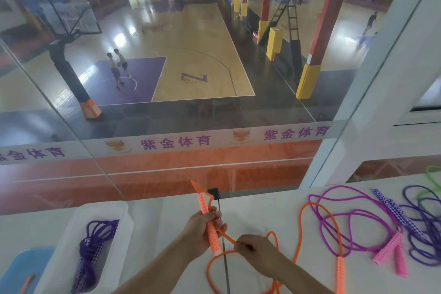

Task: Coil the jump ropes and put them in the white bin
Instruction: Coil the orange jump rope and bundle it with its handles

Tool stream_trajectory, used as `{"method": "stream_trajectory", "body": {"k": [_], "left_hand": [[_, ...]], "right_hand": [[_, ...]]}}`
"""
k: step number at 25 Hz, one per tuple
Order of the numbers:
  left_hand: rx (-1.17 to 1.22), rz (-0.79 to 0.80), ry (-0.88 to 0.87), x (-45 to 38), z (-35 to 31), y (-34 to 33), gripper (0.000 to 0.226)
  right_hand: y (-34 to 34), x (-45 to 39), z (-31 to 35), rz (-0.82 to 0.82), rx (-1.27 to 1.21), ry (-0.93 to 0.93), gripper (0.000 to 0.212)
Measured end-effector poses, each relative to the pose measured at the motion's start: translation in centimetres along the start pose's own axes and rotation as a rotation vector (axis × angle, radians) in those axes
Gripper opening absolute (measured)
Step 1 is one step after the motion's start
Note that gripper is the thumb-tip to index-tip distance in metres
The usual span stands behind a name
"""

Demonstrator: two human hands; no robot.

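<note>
— While the left hand point(202, 229) is gripping the orange handle point(211, 234) upright, what is making this coil go well?

— Keeping that handle steady as the anchor, I'd say, and feeding even loops up to it. The right hand point(256, 249) is pinching the orange cord point(298, 229) just beside the handle, so the slack between them is staying short.

— And the rest of the rope?

— It is trailing to the right across the white table point(262, 207), curving back to its second handle point(340, 274), which is lying near the right forearm. It is running close to the pink-handled rope point(391, 248), so pulling slowly is probably wise.

— Where is the white bin point(124, 212) sitting?

— To the left of the left hand, a little apart, already holding a coiled purple rope point(91, 253). More purple cord point(420, 229) is waiting at the far right.
</note>
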State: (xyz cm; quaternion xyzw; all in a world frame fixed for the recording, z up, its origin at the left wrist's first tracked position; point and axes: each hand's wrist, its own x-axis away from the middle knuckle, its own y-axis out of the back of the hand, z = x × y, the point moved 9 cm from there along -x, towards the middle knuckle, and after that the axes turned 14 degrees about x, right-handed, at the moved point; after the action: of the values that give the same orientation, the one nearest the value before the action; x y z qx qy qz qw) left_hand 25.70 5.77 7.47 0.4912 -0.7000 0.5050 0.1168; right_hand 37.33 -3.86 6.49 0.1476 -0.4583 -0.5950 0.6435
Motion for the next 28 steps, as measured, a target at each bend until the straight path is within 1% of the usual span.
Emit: {"method": "stream_trajectory", "body": {"k": [2, 4, 5, 7, 10, 11, 13, 15, 18, 22, 23, 26, 28], "left_hand": [[-0.160, -0.081, -0.048, -0.5, -1.0, 1.5, 0.003], [-0.354, -0.129, -0.087, -0.9, -2.0, 2.5, 0.015], [-0.379, -0.137, -0.085, -1.0, -2.2, 2.9, 0.022], [-0.305, -0.143, -0.050, -1.2, -2.2, 3.6, 0.030], [-0.160, -0.121, -0.015, -1.1, -2.0, 3.8, 0.027], [-0.178, -0.106, 0.009, -0.8, -1.7, 3.7, 0.026], [-0.319, -0.060, 0.061, -0.2, -1.0, 3.4, 0.026], [-0.469, 0.003, 0.088, 0.5, 0.0, 2.7, 0.030], [-0.604, 0.109, 0.100, 2.0, 1.5, 1.0, 0.034], [-0.633, 0.150, 0.075, 2.6, 2.2, 0.5, 0.028], [-0.647, 0.151, 0.072, 2.4, 2.1, 0.8, 0.027], [-0.711, 0.139, 0.093, 2.3, 1.7, 1.6, 0.019], [-0.630, 0.118, 0.105, 2.3, 0.8, 2.4, 0.012]], "right_hand": [[-0.2, 0.4, 0.0, 0.071, 0.035, 0.032, 0.024], [-0.1, 0.7, 0.0, 0.121, 0.040, 0.057, 0.021], [0.1, 0.8, -0.1, 0.130, 0.037, 0.051, 0.020], [0.6, 0.9, -0.4, 0.126, -0.007, 0.022, 0.020], [0.8, 1.0, 0.2, 0.119, -0.062, 0.022, 0.015], [0.9, 1.0, 0.5, 0.106, -0.077, 0.022, 0.013], [1.5, 0.8, 0.9, 0.052, -0.087, 0.021, 0.011], [2.4, 0.7, 1.5, -0.031, -0.087, 0.024, 0.011], [3.6, 0.3, 2.5, -0.168, -0.106, 0.037, 0.016], [4.6, -0.6, 2.7, -0.277, -0.059, -0.016, 0.032], [4.7, -0.8, 2.6, -0.291, -0.049, -0.030, 0.033], [4.5, -1.1, 2.5, -0.255, -0.028, -0.013, 0.029], [4.7, -1.3, 1.9, -0.243, -0.011, 0.020, 0.023]]}}
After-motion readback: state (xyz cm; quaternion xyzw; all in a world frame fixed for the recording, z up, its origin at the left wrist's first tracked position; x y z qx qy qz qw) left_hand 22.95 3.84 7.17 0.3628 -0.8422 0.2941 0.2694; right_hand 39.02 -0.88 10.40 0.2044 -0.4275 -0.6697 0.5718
